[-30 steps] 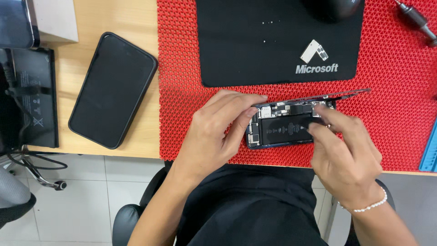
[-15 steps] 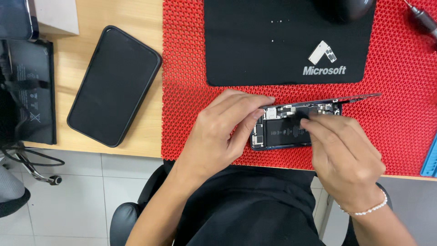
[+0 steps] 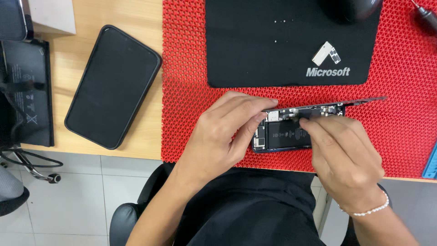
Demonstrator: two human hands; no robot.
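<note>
Left hand (image 3: pixel 223 136) grips the opened dark rectangular smartphone (image 3: pixel 287 134) at its left end: fingers curled over the upper edge, thumb against the exposed interior, closed firmly on the chassis. Right hand (image 3: pixel 346 155) is pinched, fingertips (image 3: pixel 309 124) pressed together at the upper row of internal components; whether anything small sits between them cannot be told.

The smartphone lies near the front edge of the red textured rubber mat (image 3: pixel 400 91), which has a raised triangular lattice surface. The phone's interior shows a flat black battery and small metallic shields and connectors. Its thin dark display panel (image 3: pixel 359 100) stands lifted along the upper edge, seen edge-on as a narrow strip running right.

Left wrist is straight, the forearm entering from the lower centre. Right hand is arched, knuckles up, with a white beaded bracelet (image 3: pixel 368 209) at the wrist.

Behind the phone, a smooth black rectangular pad (image 3: pixel 255 50) rests on the mat, bearing a small silver metal bracket (image 3: pixel 325 52) and tiny screws (image 3: pixel 280 21). A black rounded mouse (image 3: pixel 353 8) sits at the pad's rear right corner.

On the pale wooden desk (image 3: pixel 132 18), left of the mat, a second black smartphone in a matte case (image 3: pixel 114 86) lies face up and tilted. A flat black battery pack (image 3: pixel 25 91) lies at the desk's left edge.
</note>
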